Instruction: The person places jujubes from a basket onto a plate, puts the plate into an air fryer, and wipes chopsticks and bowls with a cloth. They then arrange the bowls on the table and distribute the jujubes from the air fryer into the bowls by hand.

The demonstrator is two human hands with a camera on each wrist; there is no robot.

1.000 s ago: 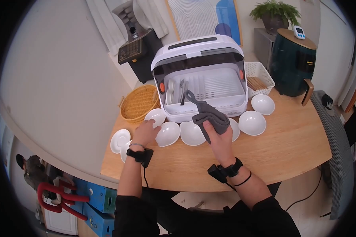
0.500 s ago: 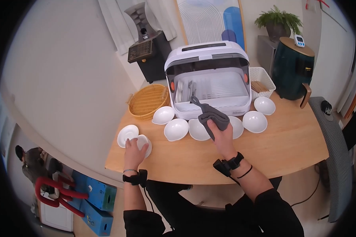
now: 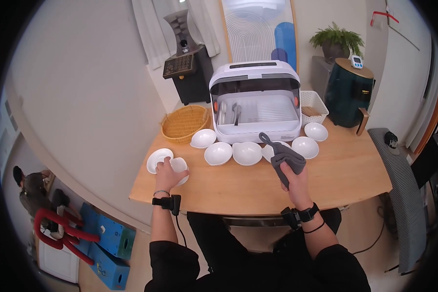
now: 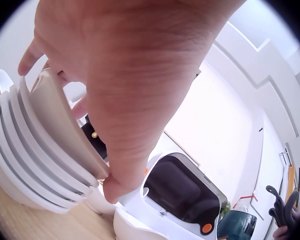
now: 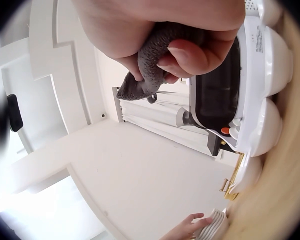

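My left hand (image 3: 166, 178) spans the top white bowl (image 4: 60, 120) of a stack at the table's left, thumb at one side of its rim and fingers at the other. Below it, several nested white bowls (image 4: 27, 165) show their edges in the left wrist view. A shallow white dish (image 3: 156, 158) lies just beyond that hand. Over the table's right half, my right hand (image 3: 297, 186) grips a folded dark grey cloth (image 3: 288, 158), its hanging loop sticking out toward the back left. Part of the cloth is hidden inside the fingers.
A white dish cabinet (image 3: 258, 134) stands with its front raised, cutlery and plates inside. White bowls (image 3: 247, 154) line its front. Behind are a wicker basket (image 3: 185, 125), a white basket (image 3: 321, 104) and a dark green air fryer (image 3: 348, 95). Another person (image 3: 34, 190) is at far left.
My left hand has moved from the bowl near the wicker basket toward the front left, onto the stack. The right hand has carried the cloth rightward along the row of bowls.
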